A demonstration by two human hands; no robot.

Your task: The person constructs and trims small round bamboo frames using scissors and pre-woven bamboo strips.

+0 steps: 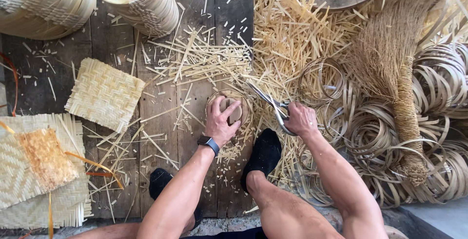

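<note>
My left hand, with a dark watch on its wrist, presses down on a small round bamboo hoop with a woven piece inside it on the dark plank floor. My right hand grips metal scissors, whose blades point left toward the hoop's right edge. Thin bamboo offcuts lie scattered all around both hands. My feet in black socks rest just below the hoop.
A square woven bamboo mat lies to the left, larger woven mats at lower left. Stacked bamboo steamer rings stand at top left. Coiled bamboo strips and a straw broom lie to the right.
</note>
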